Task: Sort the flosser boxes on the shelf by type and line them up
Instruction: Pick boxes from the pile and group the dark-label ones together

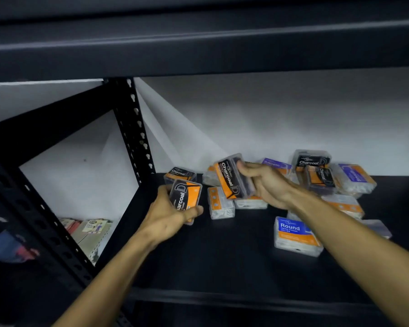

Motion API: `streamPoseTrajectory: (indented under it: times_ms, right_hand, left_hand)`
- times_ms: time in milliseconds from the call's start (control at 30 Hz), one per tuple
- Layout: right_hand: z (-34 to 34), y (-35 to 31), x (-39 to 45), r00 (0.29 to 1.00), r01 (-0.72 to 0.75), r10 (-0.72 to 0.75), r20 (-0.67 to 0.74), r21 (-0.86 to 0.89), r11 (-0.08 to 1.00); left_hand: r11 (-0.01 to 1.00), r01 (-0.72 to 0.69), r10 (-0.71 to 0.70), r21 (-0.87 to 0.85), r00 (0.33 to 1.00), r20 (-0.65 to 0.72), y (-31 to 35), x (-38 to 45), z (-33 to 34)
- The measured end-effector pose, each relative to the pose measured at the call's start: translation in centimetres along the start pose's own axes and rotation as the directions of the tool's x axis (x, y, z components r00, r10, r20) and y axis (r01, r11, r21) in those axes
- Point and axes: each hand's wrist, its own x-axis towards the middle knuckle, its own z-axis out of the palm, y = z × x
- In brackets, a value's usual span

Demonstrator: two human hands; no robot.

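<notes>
The left hand (pixel 168 215) has its fingers (pixel 194 212) clenched round a Charcoal box (pixel 185 199), thumb under the lower end and the label facing the camera, at centre-left of the frame, just in front of another Charcoal box (pixel 180 174) that stands at the shelf's back left corner. The right hand (pixel 267 185) grasps a second held box (pixel 234 177) across its narrow sides, tilted on end, in the middle of the frame above a white box (pixel 221 204) lying on the shelf (pixel 222 267).

These boxes look like thin, clear, hard plastic, small enough to span with one hand, and probably light; the walls are likely smooth and a bit slippery, so a pinch across the short sides with the thumb opposing the fingers, as both hands show, seems the safest hold. Squeezing the broad faces could flex the lid and pop it. They should stand stably on a flat face but tip easily on an edge.

Outward to the right, the rest sit in a loose heap: two more Charcoal boxes (pixel 313 161) stacked at upper right, purple-labelled boxes (pixel 354 177) beside them, and a Round box (pixel 295 236) flat in the lower right, partly behind the right forearm. Sorting seems barely begun, with Charcoal gathering at the left.
</notes>
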Motion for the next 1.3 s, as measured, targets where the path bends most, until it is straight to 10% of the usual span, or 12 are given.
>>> streamPoseTrajectory:
  times_ms: [333, 533, 767, 1300]
  right_hand:
    - [1.6, 3.0, -1.9, 0.989, -0.139, 0.147, -0.027, 0.2, 0.97]
    - [3.2, 4.1, -2.8, 0.983, -0.155, 0.131, -0.125, -0.209, 0.966]
    - [5.1, 4.4, -3.8, 0.997, -0.034, -0.042, -0.063, -0.867, 0.498]
    - [8.4, 7.3, -4.2, 0.993, 0.01, -0.117, -0.029, -0.946, 0.324]
  left_hand:
    - [0.961, 0.064, -0.036, -0.271, 0.994, 0.107, -1.7, -1.1, -1.6]
    - [0.979, -0.096, 0.12, -0.182, 0.985, 0.123, -4.0, -1.8, -3.0]
    - [0.869, -0.376, 0.352, 0.321, 0.927, 0.133, -5.4, -2.5, -4.4]
    - [0.709, -0.411, 0.34, 0.573, 0.911, 0.232, -6.1, -3.9, -3.7]
